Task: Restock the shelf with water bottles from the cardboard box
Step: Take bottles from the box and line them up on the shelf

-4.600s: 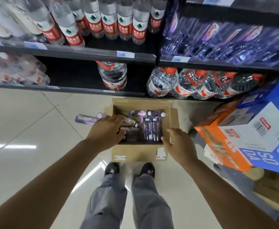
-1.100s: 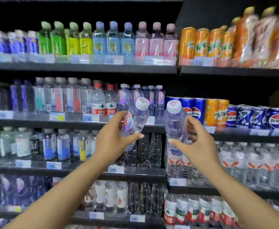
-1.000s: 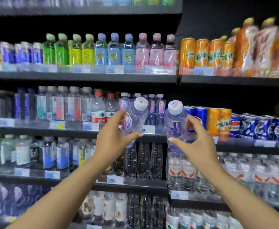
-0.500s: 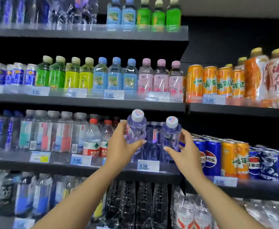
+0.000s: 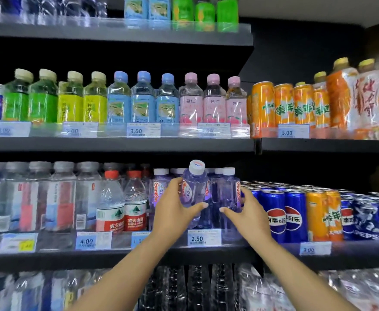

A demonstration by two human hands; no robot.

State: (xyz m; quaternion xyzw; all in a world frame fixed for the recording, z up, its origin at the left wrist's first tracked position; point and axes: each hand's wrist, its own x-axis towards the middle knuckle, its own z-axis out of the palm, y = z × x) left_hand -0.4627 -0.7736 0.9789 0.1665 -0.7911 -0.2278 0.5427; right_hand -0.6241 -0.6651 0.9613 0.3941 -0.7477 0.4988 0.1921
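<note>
Dark shelf (image 5: 116,254) carried upright drinks. Landmark: 2.50 price tag (image 5: 203,237). Purple-tinted water bottles (image 5: 229,198) stood behind it; red-capped bottles (image 5: 121,205) left of it; Pepsi cans (image 5: 282,212) right.

The hands (image 5: 208,212) hide both purple bottles' (image 5: 194,187) bases; the bottom-shelf bottles (image 5: 197,288) are blurred.

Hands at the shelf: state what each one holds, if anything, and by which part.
The left hand grips a tilted purple water bottle round its body. The right hand grips an upright one round its lower body.
</note>
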